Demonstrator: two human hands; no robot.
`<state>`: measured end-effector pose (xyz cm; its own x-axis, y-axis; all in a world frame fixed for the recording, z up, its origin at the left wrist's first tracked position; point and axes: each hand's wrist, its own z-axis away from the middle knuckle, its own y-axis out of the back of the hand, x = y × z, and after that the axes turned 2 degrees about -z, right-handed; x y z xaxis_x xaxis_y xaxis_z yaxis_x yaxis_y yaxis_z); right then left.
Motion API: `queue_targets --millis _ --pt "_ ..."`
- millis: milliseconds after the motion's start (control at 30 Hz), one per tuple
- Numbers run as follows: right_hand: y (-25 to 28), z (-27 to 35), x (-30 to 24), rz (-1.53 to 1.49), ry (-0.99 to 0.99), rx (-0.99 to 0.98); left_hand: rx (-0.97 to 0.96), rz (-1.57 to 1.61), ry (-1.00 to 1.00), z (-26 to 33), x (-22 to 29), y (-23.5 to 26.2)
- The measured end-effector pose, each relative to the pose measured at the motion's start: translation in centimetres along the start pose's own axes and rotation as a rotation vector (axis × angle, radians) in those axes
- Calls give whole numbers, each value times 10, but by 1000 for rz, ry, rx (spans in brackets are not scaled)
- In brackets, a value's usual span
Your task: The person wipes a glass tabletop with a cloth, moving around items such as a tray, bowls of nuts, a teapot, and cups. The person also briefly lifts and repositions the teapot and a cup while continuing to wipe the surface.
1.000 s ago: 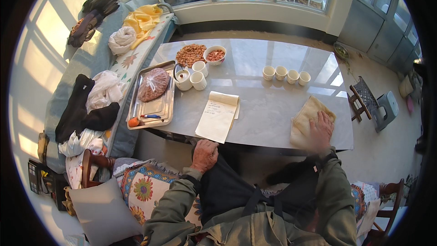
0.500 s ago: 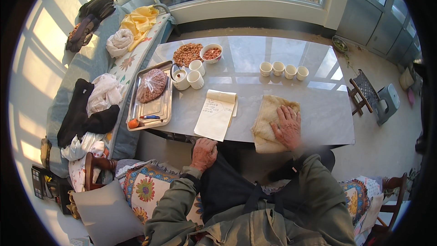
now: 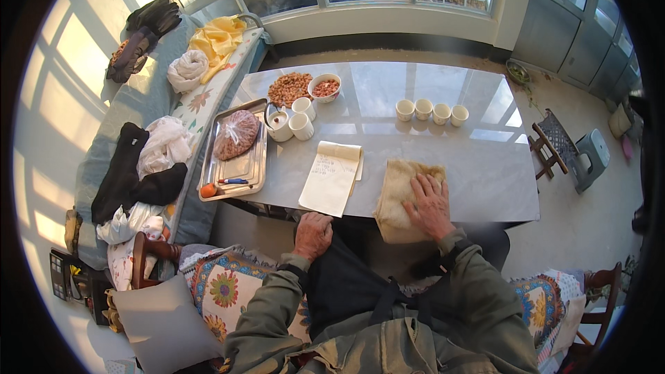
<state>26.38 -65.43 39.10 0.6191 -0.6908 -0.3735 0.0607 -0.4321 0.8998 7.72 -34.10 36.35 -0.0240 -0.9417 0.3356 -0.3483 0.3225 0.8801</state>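
My right hand [image 3: 429, 204] lies flat on a folded beige towel [image 3: 391, 197], its fingers spread. The towel rests on the grey glossy table [image 3: 478, 173], and its near end hangs over the front edge. My left hand [image 3: 314, 235] rests on my left knee, fingers curled, with nothing seen in it. Just beyond that hand, an open notepad [image 3: 328, 181] with handwriting lies at the table's near edge.
On the left, a metal tray [image 3: 256, 173] holds a bag of peanuts [image 3: 235, 135], pens and an orange object. A teapot [image 3: 279, 127], two white cups, loose peanuts [image 3: 289, 88] and a bowl [image 3: 324, 88] sit beyond. Several small cups [image 3: 422, 109] stand in a row.
The towel has slid a little to the left and toward me under my right hand. My left hand stays on my knee. The whole view has shifted slightly.
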Motion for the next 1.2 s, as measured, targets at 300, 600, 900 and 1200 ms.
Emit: queue_targets --millis 300,600,900,1200 --pt "7 10 11 -5 22 8 -2 -10 1 0 -1 0" --pt "16 17 50 55 -74 5 6 8 3 1 -2 0" --pt "29 22 81 82 -135 87 16 15 2 2 -1 1" --pt "60 25 129 137 -367 111 28 25 8 3 -2 1"
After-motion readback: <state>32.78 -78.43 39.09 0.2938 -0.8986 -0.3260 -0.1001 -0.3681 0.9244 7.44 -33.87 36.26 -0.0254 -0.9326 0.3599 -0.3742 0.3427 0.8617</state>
